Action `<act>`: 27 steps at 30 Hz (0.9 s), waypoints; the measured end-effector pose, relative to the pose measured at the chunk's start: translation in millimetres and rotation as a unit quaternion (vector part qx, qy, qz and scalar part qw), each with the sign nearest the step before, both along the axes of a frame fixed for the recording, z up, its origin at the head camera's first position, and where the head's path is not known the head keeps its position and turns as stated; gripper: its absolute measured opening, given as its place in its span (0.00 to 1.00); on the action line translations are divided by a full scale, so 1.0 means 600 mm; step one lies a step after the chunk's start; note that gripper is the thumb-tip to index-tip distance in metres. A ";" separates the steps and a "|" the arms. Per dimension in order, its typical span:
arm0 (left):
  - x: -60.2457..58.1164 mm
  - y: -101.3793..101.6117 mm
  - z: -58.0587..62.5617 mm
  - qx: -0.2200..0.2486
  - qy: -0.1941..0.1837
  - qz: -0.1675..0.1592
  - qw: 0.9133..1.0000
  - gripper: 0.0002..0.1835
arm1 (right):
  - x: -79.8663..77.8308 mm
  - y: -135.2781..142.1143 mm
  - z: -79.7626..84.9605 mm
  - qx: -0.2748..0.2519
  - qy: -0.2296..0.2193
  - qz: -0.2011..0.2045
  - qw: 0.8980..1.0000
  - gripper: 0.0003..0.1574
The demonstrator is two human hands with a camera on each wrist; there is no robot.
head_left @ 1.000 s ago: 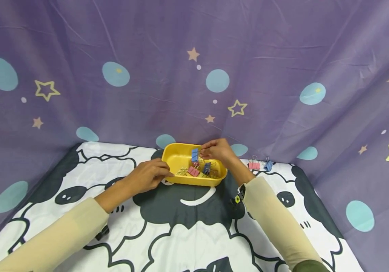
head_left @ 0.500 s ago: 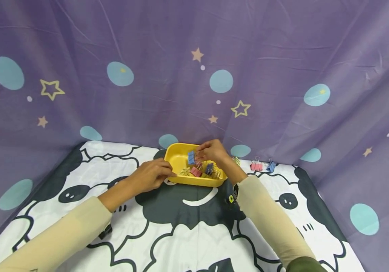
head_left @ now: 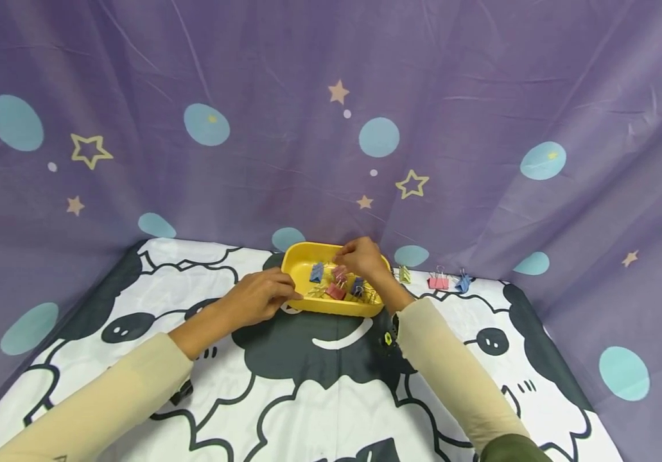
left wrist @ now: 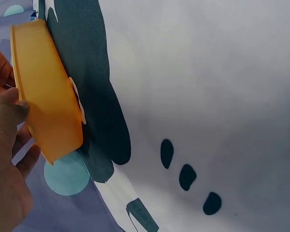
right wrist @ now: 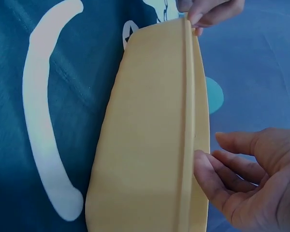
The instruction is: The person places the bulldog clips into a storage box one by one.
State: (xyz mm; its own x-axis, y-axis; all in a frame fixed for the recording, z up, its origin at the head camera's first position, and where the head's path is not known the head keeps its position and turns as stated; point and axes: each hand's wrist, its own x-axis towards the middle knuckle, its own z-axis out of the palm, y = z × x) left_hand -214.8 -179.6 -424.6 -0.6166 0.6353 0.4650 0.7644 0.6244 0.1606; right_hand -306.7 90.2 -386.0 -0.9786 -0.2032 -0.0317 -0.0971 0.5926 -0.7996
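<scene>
Left hand: pinches the yellow tray.
Right hand: fingers loosely parted over it.
Binder clips: pink, blue, inside.

Long cream fabric left sleeve ending in a plain cuff, matching cream fabric right sleeve, dark olive-green fabric farther up that arm, small black device with a yellow-green marking beneath the right cuff, bare left hand, bare right hand

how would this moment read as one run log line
left hand: grips yellow tray | right hand: over tray | binder clips inside: pink, blue | binder clips outside: green, pink, blue
</scene>
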 end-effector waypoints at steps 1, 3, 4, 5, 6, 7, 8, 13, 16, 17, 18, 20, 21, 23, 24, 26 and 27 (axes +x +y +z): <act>0.000 0.000 0.000 0.000 0.000 0.000 1.000 0.14 | 0.000 0.004 0.001 -0.008 -0.003 -0.001 1.000 0.13; 0.000 0.000 0.000 0.002 -0.001 0.000 1.000 0.14 | 0.000 0.013 0.002 -0.038 -0.018 -0.001 0.999 0.14; 0.000 0.000 0.000 0.003 -0.002 0.000 1.000 0.14 | 0.000 0.018 0.003 -0.055 -0.025 -0.002 0.998 0.14; 0.000 0.000 0.000 0.003 -0.003 -0.001 1.000 0.14 | 0.000 0.023 0.003 -0.069 -0.030 -0.003 0.997 0.15; 0.000 0.000 0.000 0.003 -0.005 -0.001 1.000 0.14 | 0.000 0.029 0.004 -0.077 -0.032 -0.004 0.996 0.15; 0.000 0.000 0.000 0.003 -0.005 0.000 1.000 0.14 | 0.001 0.035 0.005 -0.085 -0.033 -0.004 0.996 0.14; 0.000 0.000 -0.001 0.003 -0.006 0.000 1.000 0.14 | 0.001 0.041 0.007 -0.092 -0.033 -0.006 0.995 0.14; -0.002 0.000 -0.002 0.005 -0.005 0.001 1.000 0.14 | 0.003 0.072 0.020 -0.113 -0.031 -0.017 0.993 0.15; -0.001 -0.001 0.000 0.007 -0.006 0.002 1.000 0.14 | 0.002 0.089 0.027 -0.117 -0.035 -0.027 0.992 0.16; -0.001 -0.001 0.000 0.006 -0.006 0.003 1.000 0.14 | 0.001 0.095 0.029 -0.117 -0.036 -0.029 0.992 0.16; -0.001 -0.001 0.000 0.006 -0.007 0.003 1.000 0.14 | 0.002 0.101 0.030 -0.118 -0.038 -0.031 0.992 0.17; -0.001 -0.001 0.000 0.005 -0.009 0.005 1.000 0.14 | 0.002 0.113 0.033 -0.116 -0.040 -0.032 0.992 0.18; 0.000 -0.001 0.000 0.005 -0.009 0.006 1.000 0.15 | 0.001 0.119 0.033 -0.117 -0.040 -0.032 0.992 0.18; 0.000 0.000 0.000 0.006 -0.008 0.007 1.000 0.15 | 0.000 0.129 0.033 -0.118 -0.043 -0.034 0.991 0.19; 0.000 0.000 -0.001 0.007 -0.008 0.007 1.000 0.15 | 0.000 0.134 0.034 -0.118 -0.044 -0.036 0.991 0.20; 0.000 0.001 -0.001 0.008 -0.005 0.006 1.000 0.15 | -0.002 0.143 0.033 -0.117 -0.046 -0.041 0.991 0.20; 0.000 0.001 -0.001 0.009 -0.004 0.005 1.000 0.15 | -0.002 0.148 0.033 -0.115 -0.047 -0.044 0.991 0.20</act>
